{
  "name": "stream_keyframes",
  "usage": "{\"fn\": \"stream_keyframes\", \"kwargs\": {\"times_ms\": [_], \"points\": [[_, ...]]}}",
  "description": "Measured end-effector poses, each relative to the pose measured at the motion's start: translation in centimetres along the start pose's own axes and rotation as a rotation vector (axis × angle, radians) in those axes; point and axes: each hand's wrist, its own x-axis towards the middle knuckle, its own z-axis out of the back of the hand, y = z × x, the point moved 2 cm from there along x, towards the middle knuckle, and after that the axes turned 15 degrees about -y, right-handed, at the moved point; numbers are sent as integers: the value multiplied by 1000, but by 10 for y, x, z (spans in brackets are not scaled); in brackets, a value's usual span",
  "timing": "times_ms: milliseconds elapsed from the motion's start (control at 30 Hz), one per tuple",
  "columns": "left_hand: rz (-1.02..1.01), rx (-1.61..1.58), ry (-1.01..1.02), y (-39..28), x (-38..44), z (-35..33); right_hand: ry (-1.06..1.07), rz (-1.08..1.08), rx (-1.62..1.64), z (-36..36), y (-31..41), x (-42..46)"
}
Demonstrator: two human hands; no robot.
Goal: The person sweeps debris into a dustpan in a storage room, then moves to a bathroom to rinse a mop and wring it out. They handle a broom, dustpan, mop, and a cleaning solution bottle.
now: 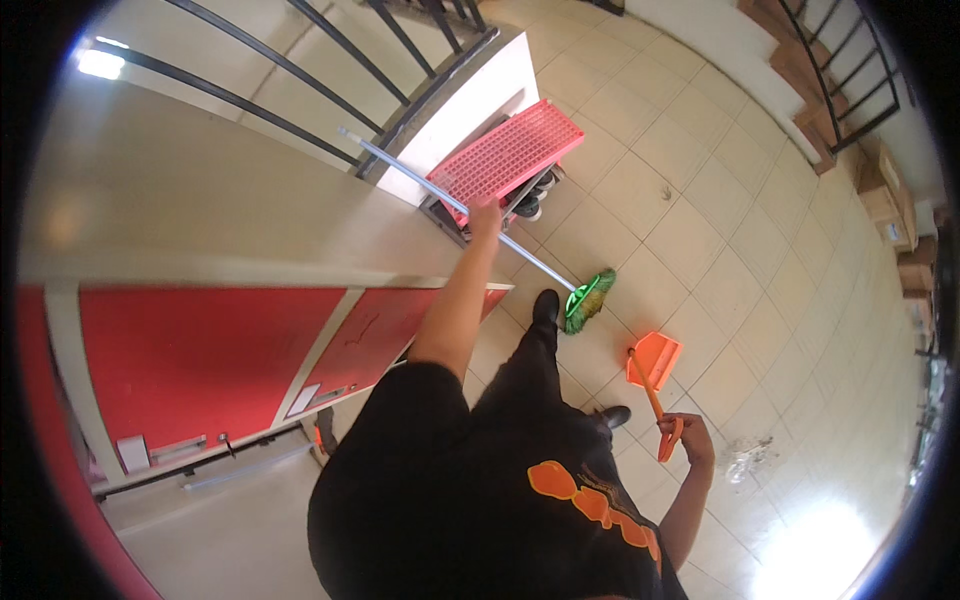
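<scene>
My left hand (484, 216) is closed around the pale blue handle (401, 166) of a broom. The broom head, green with bristles (590, 301), rests on the tiled floor in front of my shoe (547, 306). In my right hand (691, 436) is the looped end of an orange dustpan's handle (646, 384). The dustpan's orange pan (657, 360) is low at the floor, to the right of the broom head and apart from it. A small heap of clear plastic and dark debris (748, 456) lies on the floor just beyond my right hand.
A red plastic shoe rack (510, 154) with shoes (529, 206) stands by a low wall and black railing (405, 90). Red panelled doors (202, 360) line the left. Brown stairs (806, 97) and cardboard boxes (885, 196) are along the far right. Beige tiles (697, 225) cover the floor.
</scene>
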Motion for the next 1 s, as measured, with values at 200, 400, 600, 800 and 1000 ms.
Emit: {"fn": "stream_keyframes", "kwargs": {"times_ms": [200, 400, 600, 800, 1000], "points": [[126, 513, -289, 70, 220, 23, -78, -106, -33, 41, 25, 36], [265, 416, -515, 49, 298, 35, -156, -592, 354, 80, 15, 32], [368, 360, -598, 123, 378, 88, -61, -556, 528, 103, -53, 49], [399, 393, -920, 91, 292, 55, -142, -331, 552, 83, -2, 39], [-69, 100, -590, 56, 179, 17, -385, -115, 428, 74, -100, 47]]}}
